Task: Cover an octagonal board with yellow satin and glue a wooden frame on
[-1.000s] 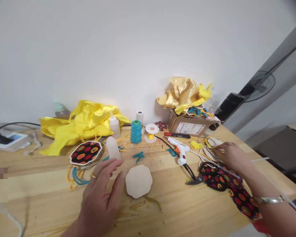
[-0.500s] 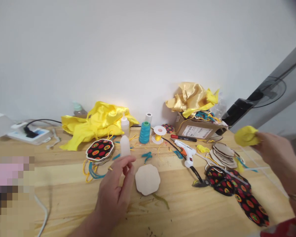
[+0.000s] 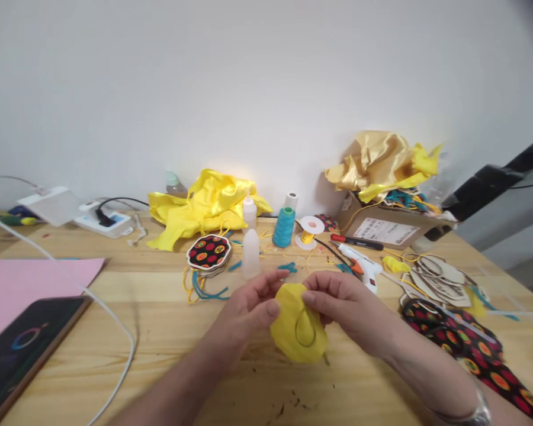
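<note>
A rounded yellow fabric piece [image 3: 293,331] is held up in front of me, with a dark ring-like line showing on it. My right hand [image 3: 337,299] pinches its upper right edge between thumb and fingers. At the left edge, the thumb of my left hand [image 3: 251,310] presses on the fabric, its fingers reaching behind. The pale scalloped board that lay here is now hidden by the fabric and hands. Only an olive cord end [image 3: 326,358] pokes out below. Just beyond my left hand stands a translucent squeeze bottle [image 3: 250,254].
Behind are a teal thread cone [image 3: 284,228], a ribbon spool [image 3: 311,226] and yellow satin [image 3: 199,207]. A glue gun [image 3: 366,269], patterned black fabric [image 3: 488,361] and a cardboard box [image 3: 382,225] lie right. On the left are a phone [image 3: 31,349] and white cable [image 3: 127,331].
My right hand has brought the yellow fabric piece from the far right to the middle, over the board. My left hand has moved right and met it. The view has swung left.
</note>
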Tool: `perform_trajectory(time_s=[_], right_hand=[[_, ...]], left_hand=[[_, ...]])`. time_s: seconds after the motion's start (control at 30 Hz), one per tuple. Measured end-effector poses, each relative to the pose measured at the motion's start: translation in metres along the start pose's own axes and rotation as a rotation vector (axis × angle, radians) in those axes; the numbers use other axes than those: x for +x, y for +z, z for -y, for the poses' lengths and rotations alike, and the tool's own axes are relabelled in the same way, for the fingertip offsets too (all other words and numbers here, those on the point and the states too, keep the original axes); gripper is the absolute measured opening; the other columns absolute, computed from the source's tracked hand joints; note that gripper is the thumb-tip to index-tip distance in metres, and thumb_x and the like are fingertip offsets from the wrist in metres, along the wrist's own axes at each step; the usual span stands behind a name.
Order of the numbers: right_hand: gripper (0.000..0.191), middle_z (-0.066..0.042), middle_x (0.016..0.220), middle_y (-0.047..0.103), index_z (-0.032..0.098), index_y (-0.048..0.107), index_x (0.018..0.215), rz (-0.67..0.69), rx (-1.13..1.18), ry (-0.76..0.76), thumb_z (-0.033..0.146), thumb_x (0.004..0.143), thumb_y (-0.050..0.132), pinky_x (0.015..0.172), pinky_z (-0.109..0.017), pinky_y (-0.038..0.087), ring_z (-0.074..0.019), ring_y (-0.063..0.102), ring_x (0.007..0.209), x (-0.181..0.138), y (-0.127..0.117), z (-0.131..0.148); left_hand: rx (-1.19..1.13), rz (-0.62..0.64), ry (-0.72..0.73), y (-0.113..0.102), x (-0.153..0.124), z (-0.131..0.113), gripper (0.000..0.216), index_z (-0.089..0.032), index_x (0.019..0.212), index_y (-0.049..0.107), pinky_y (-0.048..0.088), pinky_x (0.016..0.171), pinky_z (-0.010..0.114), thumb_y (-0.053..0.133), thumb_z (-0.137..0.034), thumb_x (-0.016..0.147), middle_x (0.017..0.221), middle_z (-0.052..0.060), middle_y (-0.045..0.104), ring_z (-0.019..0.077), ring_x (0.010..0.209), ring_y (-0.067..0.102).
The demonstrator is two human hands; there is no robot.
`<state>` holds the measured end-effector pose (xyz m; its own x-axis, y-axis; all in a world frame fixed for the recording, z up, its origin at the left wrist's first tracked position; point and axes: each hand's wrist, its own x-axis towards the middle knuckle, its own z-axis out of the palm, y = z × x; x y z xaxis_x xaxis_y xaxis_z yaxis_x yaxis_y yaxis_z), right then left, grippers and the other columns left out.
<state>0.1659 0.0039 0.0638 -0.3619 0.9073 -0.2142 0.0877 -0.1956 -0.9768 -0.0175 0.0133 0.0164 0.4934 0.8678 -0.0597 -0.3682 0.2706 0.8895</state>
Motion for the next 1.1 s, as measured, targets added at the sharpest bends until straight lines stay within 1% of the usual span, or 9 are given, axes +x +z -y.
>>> perform_trajectory(time_s=[0.17,0.27,0.37,0.47,0.63,0.77,0.87,1.0,1.1], right_hand=[[0.025,0.002,0.061,0.053,0.013,0.060,0.075,-0.022,0.018,0.094,0.038,0.078,0.060,0.050,-0.019,0.038,-0.0075,0.048,0.054,0.017,-0.002,-0.012],[0.024,0.001,0.067,0.057,0.014,0.061,0.091,-0.003,0.052,0.061,0.035,0.080,0.057,0.054,-0.022,0.042,-0.0092,0.052,0.058,0.020,-0.005,-0.018],[0.042,-0.001,0.080,0.060,0.018,0.050,0.119,0.082,0.121,-0.049,0.028,0.079,0.061,0.064,-0.026,0.045,-0.0121,0.056,0.070,0.020,-0.007,-0.025],[0.050,-0.004,0.094,0.060,0.023,0.043,0.126,0.154,0.127,-0.157,0.021,0.079,0.061,0.070,-0.030,0.047,-0.0146,0.058,0.081,0.018,-0.008,-0.034],[0.040,-0.002,0.095,0.060,0.029,0.051,0.121,0.064,-0.139,-0.246,0.017,0.084,0.055,0.067,-0.028,0.048,-0.0134,0.056,0.077,0.014,-0.011,-0.043],[0.036,-0.004,0.098,0.058,0.026,0.048,0.123,-0.011,-0.276,-0.340,0.021,0.088,0.051,0.070,-0.029,0.050,-0.0139,0.056,0.081,0.012,-0.017,-0.040],[0.051,-0.007,0.109,0.054,0.022,0.040,0.128,-0.055,-0.436,-0.492,0.030,0.082,0.061,0.081,-0.033,0.049,-0.0175,0.053,0.095,0.009,-0.019,-0.035],[0.083,-0.012,0.118,0.052,0.018,0.040,0.126,-0.102,-0.767,-0.669,0.053,0.060,0.077,0.093,-0.041,0.042,-0.0261,0.047,0.108,0.006,-0.016,-0.035],[0.054,-0.012,0.111,0.055,0.015,0.047,0.119,-0.164,-0.840,-0.656,0.038,0.075,0.069,0.088,-0.039,0.045,-0.0244,0.050,0.102,0.009,-0.013,-0.041]], left_hand=[[0.128,-0.113,-0.148,0.001,0.002,-0.003,0.028,-0.013,0.087,0.070,0.049,0.065,0.027,0.072,-0.036,0.072,0.077,0.005,0.071,0.0165,0.067,0.063],[0.065,-0.143,-0.163,0.000,0.004,-0.001,0.024,-0.014,0.088,0.071,0.049,0.068,0.028,0.069,-0.034,0.076,0.076,0.004,0.071,0.0171,0.070,0.063],[0.031,-0.156,-0.131,-0.003,0.006,0.002,0.022,-0.015,0.091,0.071,0.049,0.070,0.027,0.069,-0.031,0.077,0.078,0.003,0.071,0.0158,0.071,0.062],[0.005,-0.171,-0.136,-0.004,0.007,0.006,0.024,-0.017,0.096,0.071,0.049,0.069,0.027,0.068,-0.031,0.077,0.080,0.004,0.071,0.0155,0.071,0.062],[-0.081,-0.153,-0.188,-0.002,0.007,0.007,0.022,-0.018,0.098,0.071,0.050,0.069,0.026,0.067,-0.028,0.078,0.080,0.005,0.072,0.0146,0.069,0.064],[-0.130,-0.159,-0.217,0.002,0.008,0.002,0.020,-0.020,0.098,0.072,0.050,0.074,0.027,0.067,-0.025,0.079,0.086,0.005,0.073,0.0156,0.075,0.066],[-0.147,-0.167,-0.223,0.004,0.008,0.002,0.021,-0.019,0.098,0.072,0.051,0.073,0.027,0.067,-0.025,0.078,0.087,0.007,0.073,0.0172,0.077,0.066],[-0.156,-0.160,-0.219,0.006,0.006,0.003,0.023,-0.020,0.100,0.071,0.050,0.077,0.028,0.066,-0.025,0.079,0.092,0.006,0.073,0.0173,0.081,0.066],[-0.128,-0.114,-0.252,0.008,0.005,0.002,0.024,-0.021,0.102,0.071,0.050,0.072,0.027,0.066,-0.024,0.078,0.090,0.005,0.073,0.0177,0.077,0.067]])
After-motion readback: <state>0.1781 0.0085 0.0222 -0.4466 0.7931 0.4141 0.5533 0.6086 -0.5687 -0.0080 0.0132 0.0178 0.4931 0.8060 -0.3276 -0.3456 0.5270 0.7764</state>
